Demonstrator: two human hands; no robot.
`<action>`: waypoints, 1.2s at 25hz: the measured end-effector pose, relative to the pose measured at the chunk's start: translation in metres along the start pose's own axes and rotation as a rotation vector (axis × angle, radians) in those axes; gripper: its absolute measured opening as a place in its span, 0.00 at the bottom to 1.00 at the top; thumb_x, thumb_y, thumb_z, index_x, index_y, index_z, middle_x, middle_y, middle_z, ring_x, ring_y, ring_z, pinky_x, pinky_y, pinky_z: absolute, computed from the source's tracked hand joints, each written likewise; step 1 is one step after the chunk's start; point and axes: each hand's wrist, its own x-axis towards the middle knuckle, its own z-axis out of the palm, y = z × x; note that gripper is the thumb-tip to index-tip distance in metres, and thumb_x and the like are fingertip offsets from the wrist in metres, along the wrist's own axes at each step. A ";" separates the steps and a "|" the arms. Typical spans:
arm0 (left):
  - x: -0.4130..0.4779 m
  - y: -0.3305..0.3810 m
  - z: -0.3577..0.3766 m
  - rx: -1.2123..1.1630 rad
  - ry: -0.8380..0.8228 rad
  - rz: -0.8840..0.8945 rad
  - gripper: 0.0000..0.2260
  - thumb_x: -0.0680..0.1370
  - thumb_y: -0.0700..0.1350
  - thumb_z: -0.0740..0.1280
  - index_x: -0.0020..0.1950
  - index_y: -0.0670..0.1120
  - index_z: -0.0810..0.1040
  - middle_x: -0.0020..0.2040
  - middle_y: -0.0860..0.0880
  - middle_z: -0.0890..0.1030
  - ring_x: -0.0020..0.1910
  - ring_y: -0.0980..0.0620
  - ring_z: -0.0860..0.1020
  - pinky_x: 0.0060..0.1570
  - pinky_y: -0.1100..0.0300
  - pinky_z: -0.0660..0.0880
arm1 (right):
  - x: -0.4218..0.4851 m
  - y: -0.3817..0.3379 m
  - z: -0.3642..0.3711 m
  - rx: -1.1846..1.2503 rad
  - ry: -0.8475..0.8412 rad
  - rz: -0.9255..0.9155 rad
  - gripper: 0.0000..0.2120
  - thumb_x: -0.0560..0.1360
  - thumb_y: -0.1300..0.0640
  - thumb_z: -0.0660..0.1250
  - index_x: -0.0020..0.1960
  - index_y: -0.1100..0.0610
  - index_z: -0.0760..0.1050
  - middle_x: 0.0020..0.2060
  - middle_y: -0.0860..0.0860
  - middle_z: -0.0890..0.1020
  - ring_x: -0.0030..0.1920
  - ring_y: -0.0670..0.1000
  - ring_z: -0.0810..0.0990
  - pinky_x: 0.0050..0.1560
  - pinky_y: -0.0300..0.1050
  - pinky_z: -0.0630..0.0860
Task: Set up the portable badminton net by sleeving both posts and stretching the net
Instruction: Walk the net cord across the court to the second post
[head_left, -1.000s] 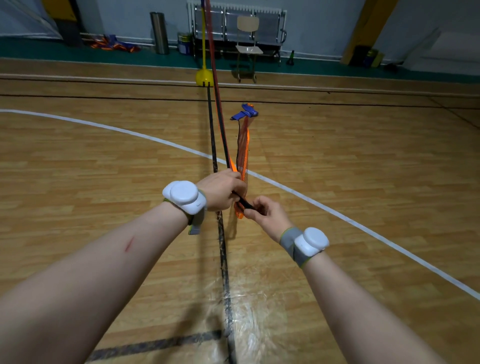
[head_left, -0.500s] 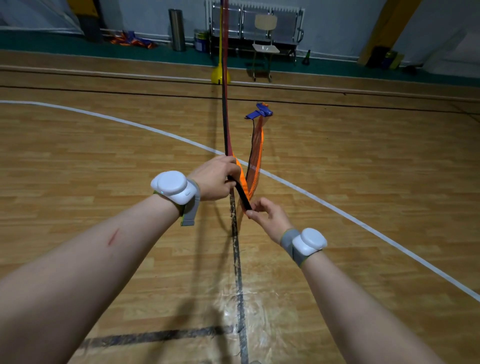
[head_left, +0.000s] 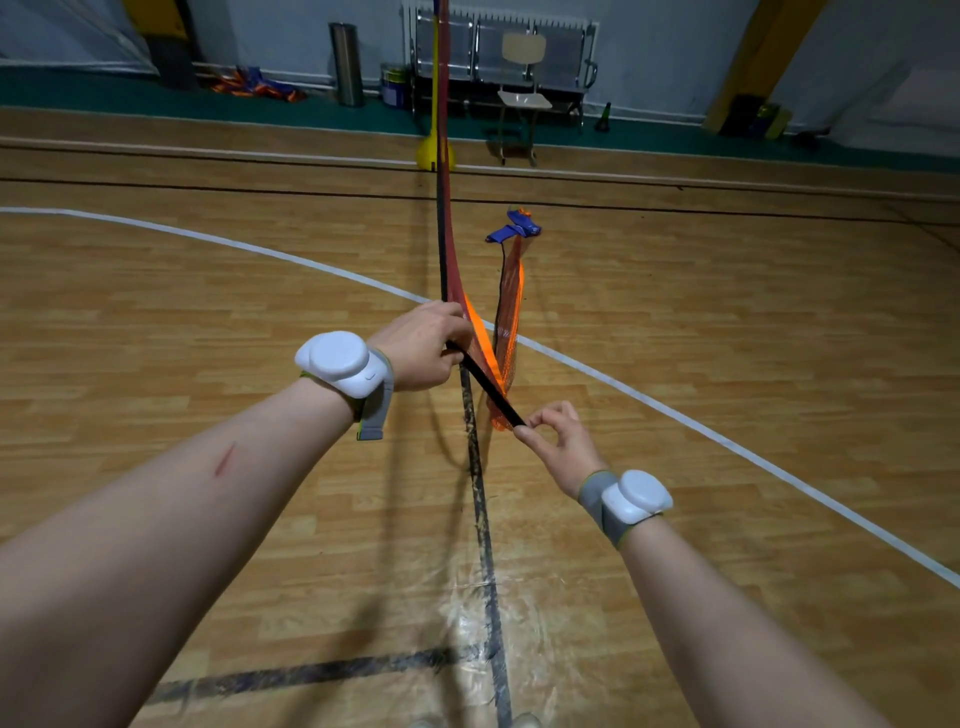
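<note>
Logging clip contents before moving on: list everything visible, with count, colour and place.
net: 1, orange-red mesh, from far post to the hands, slack fold beside them
black band: 1, black, taut between both hands
blue end piece: 1, blue, at the fold's far end
post: 1, yellow, yellow base, far court edge
chair: 1, beige, by far wall
bench: 1, grey metal, behind chair
bin: 1, silver, left of bench
floor: 1, wood, white and black lines
wrist units: 2, white, one per wrist
left hand: 1, grips black band and net
right hand: 1, pinches band's near end
</note>
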 end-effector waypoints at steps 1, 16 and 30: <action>-0.002 -0.001 0.000 0.005 0.002 -0.002 0.04 0.76 0.44 0.65 0.49 0.46 0.76 0.54 0.49 0.73 0.58 0.49 0.71 0.58 0.55 0.69 | -0.003 -0.002 0.000 -0.017 0.014 -0.001 0.05 0.74 0.55 0.67 0.41 0.54 0.72 0.47 0.50 0.71 0.52 0.48 0.68 0.53 0.36 0.61; 0.002 0.029 0.008 0.065 -0.142 -0.063 0.08 0.77 0.38 0.61 0.54 0.43 0.75 0.57 0.46 0.73 0.57 0.47 0.72 0.55 0.52 0.72 | -0.043 -0.040 -0.030 0.196 -0.046 -0.087 0.09 0.75 0.61 0.66 0.51 0.64 0.80 0.24 0.35 0.77 0.27 0.32 0.74 0.32 0.25 0.68; -0.027 0.087 0.027 -0.042 -0.067 0.107 0.06 0.76 0.42 0.65 0.52 0.46 0.78 0.52 0.49 0.78 0.54 0.50 0.71 0.52 0.58 0.68 | -0.058 -0.017 -0.041 0.216 0.005 -0.012 0.03 0.73 0.61 0.69 0.43 0.55 0.75 0.39 0.53 0.76 0.41 0.50 0.74 0.47 0.41 0.74</action>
